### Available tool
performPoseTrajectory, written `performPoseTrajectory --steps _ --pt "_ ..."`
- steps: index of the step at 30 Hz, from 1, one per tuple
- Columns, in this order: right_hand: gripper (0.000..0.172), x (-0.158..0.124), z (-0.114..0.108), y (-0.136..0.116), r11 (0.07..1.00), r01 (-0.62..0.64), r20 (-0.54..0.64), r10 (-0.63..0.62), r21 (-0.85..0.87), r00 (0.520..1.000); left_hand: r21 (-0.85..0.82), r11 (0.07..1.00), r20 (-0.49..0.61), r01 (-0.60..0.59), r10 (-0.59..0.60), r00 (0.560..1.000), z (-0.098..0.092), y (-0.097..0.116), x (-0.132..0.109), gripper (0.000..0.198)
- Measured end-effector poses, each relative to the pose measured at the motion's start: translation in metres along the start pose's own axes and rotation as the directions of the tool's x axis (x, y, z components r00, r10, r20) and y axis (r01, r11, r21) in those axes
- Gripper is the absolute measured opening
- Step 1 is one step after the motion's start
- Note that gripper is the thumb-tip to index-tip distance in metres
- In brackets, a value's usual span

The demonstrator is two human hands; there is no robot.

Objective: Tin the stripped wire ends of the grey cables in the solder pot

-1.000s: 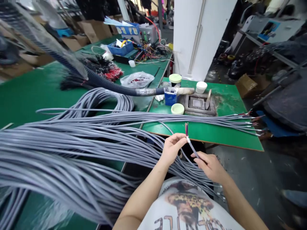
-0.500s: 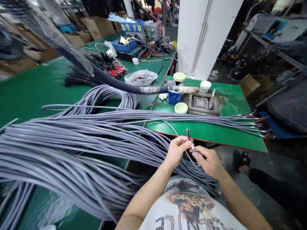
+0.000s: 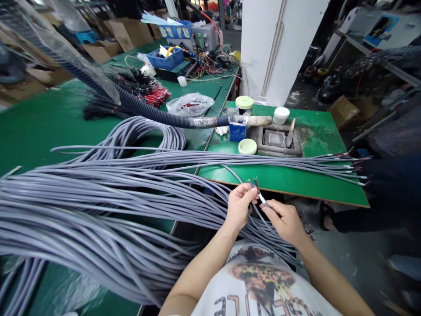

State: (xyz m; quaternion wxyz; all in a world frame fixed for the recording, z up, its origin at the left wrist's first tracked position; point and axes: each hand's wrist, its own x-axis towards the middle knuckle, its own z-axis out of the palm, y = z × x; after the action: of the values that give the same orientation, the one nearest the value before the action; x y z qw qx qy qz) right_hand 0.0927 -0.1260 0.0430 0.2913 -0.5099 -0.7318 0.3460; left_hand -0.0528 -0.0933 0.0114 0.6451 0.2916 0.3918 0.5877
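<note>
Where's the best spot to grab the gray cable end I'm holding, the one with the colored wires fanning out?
Best grip is probably the gray sheath just below the white band, coming from the near side, as your right hand does: it looks firm there, while the thin colored wires fan out loosely above.

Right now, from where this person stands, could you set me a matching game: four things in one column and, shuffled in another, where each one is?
Things:
1. Left hand
2. White tub
3. Plastic bag
4. Blue box

Places:
A. Crumpled on the long bench, beyond the black hose
B. Far along the bench, beside a tangle of coloured wires
C. At the split end of a grey cable
D. On the small green table, behind the metal block

Right pairs: 1-C, 2-D, 3-A, 4-B.
</note>
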Motion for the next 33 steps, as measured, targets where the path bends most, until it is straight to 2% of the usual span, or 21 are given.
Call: performPoseTrajectory --steps 2,3,5,6,7,8,9,11,12,14,18,23,25,28,30,33 --pt "0.025 0.000 0.000 0.001 1.000 -0.016 0.002 0.016 0.021 1.000 0.096 0.984 -0.030 -0.153 0.156 0.987 0.001 -0.004 -0.003 0.017" --pt "0.026 0.001 0.000 0.002 0.999 -0.027 0.003 0.027 0.031 1.000 0.175 0.946 -0.029 -0.272 0.281 0.959 0.001 -0.006 -0.004 0.014" --pt "0.027 0.002 -0.002 0.004 0.998 -0.044 0.001 0.044 0.047 0.999 0.311 0.812 0.033 -0.493 0.510 0.860 -0.001 -0.009 -0.007 0.008" --pt "0.028 0.002 -0.003 0.005 0.998 -0.046 -0.003 0.046 0.052 0.999 0.340 0.759 0.075 -0.556 0.567 0.820 -0.002 -0.010 -0.008 0.005" --pt "0.027 0.002 -0.004 0.005 0.997 -0.047 -0.003 0.047 0.053 0.999 0.330 0.748 0.105 -0.576 0.578 0.810 -0.004 -0.011 -0.009 0.007" --pt "0.027 0.003 -0.005 0.006 0.998 -0.047 0.000 0.047 0.051 0.999 0.285 0.782 0.119 -0.555 0.546 0.830 -0.005 -0.012 -0.008 0.009" --pt "0.027 0.003 -0.007 0.006 0.998 -0.046 0.007 0.046 0.047 0.999 0.212 0.842 0.114 -0.495 0.482 0.869 -0.006 -0.012 -0.007 0.012" --pt "0.027 0.004 -0.009 0.006 0.998 -0.046 0.035 0.044 0.039 0.998 0.031 0.950 0.092 -0.311 0.307 0.947 -0.007 -0.012 -0.003 0.021" --pt "0.027 0.004 -0.009 0.006 0.998 -0.045 0.053 0.043 0.035 0.998 -0.044 0.974 0.084 -0.220 0.223 0.971 -0.008 -0.011 0.000 0.025" --pt "0.027 0.005 -0.010 0.004 0.999 -0.041 0.085 0.039 0.025 0.996 -0.112 0.989 0.071 -0.097 0.106 0.992 -0.009 -0.008 0.005 0.024" --pt "0.027 0.006 -0.010 0.001 1.000 -0.024 0.118 0.025 -0.006 0.993 -0.085 0.996 0.113 -0.015 0.025 0.993 -0.014 -0.002 0.012 0.022" --pt "0.027 0.006 -0.011 0.001 0.999 -0.020 0.126 0.023 -0.028 0.992 -0.050 0.998 0.156 -0.046 0.053 0.986 -0.019 0.002 0.014 0.014" --pt "0.025 0.005 -0.014 0.001 0.999 -0.036 0.143 0.036 -0.003 0.989 -0.059 0.997 0.142 -0.051 0.059 0.988 -0.017 0.001 0.013 0.013" --pt "0.030 0.003 -0.017 0.000 0.993 -0.088 0.148 0.075 0.082 0.986 -0.105 0.994 0.135 0.022 -0.007 0.991 -0.009 -0.006 0.008 0.016" --pt "0.037 0.001 -0.017 0.000 0.989 -0.099 0.087 0.090 0.113 0.992 -0.141 0.985 0.161 0.101 -0.077 0.984 -0.002 -0.012 0.003 0.019" --pt "0.038 -0.001 -0.014 0.003 0.996 -0.080 -0.110 0.084 0.038 0.990 -0.205 0.955 0.190 0.215 -0.177 0.966 0.009 -0.022 -0.005 0.027"
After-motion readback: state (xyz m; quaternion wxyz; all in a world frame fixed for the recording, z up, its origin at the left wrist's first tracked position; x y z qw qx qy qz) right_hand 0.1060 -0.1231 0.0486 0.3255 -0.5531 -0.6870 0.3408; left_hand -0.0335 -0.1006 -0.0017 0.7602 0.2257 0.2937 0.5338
